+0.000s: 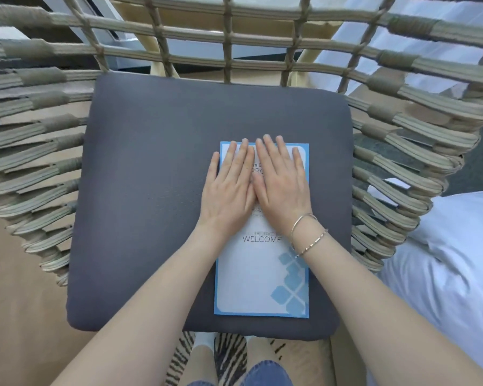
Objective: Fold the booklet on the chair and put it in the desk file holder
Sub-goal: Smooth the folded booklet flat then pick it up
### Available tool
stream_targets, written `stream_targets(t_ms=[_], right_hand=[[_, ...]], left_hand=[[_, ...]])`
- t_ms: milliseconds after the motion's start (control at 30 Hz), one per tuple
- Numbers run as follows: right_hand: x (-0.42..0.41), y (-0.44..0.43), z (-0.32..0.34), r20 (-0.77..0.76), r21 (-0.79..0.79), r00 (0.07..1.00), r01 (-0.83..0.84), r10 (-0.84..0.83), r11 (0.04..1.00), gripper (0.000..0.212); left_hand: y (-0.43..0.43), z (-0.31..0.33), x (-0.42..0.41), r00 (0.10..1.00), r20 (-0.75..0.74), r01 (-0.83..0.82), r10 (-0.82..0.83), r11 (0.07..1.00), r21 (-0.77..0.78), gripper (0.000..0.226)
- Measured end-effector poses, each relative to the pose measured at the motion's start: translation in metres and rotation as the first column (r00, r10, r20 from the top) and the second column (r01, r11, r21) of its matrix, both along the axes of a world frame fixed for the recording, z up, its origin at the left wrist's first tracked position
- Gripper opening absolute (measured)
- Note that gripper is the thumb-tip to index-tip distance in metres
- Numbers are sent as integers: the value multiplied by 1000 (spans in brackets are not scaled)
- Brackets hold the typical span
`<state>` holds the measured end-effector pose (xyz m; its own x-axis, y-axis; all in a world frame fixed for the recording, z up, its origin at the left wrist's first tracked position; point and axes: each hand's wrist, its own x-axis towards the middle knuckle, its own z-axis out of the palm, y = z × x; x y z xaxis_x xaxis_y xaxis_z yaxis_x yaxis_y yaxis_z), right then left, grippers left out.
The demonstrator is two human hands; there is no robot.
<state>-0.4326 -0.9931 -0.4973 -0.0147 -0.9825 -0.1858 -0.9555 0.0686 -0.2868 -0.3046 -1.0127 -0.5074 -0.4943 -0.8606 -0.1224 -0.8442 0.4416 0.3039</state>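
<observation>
A white booklet (258, 277) with a blue border and the word WELCOME lies flat and closed on the dark grey cushion (151, 190) of a woven rope chair (39, 129). My left hand (229, 188) and my right hand (280, 185) rest side by side, palms down and fingers stretched, on the booklet's far half. The left hand's outer edge hangs over the booklet's left border onto the cushion. Two thin bracelets sit on my right wrist. The hands cover part of the printed text. No desk file holder is in view.
The chair's rope back and sides curve around the cushion. A white bed (444, 274) lies to the right. Tan floor (17, 302) shows at left, and a striped rug (229, 355) with my feet lies below the cushion's near edge.
</observation>
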Motion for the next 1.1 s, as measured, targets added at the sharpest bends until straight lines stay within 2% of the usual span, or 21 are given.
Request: stream_targets(t_ms=[133, 300, 567, 800, 933, 1100], right_hand=[[-7, 3, -17, -9, -14, 1000, -26, 26, 1000, 60], [-30, 15, -17, -24, -34, 999, 41, -42, 999, 59], [-32, 19, -28, -59, -56, 997, 43, -46, 998, 61], [-38, 21, 1, -28, -4, 1000, 10, -10, 1000, 64], [-29, 51, 22, -29, -52, 998, 55, -57, 997, 62], [23, 109, 21, 8, 6, 998, 60, -61, 998, 62]], left_hand=[[-3, -18, 16, 999, 1, 51, -51, 998, -26, 57], [-10, -16, 35, 997, 14, 71, -71, 997, -13, 60], [-6, -32, 37, 997, 19, 78, -78, 996, -30, 59], [-8, 5, 35, 997, 23, 80, -79, 997, -11, 62], [21, 25, 38, 996, -57, 64, -71, 992, -110, 61], [93, 15, 45, 991, -32, 127, -129, 991, -42, 59]])
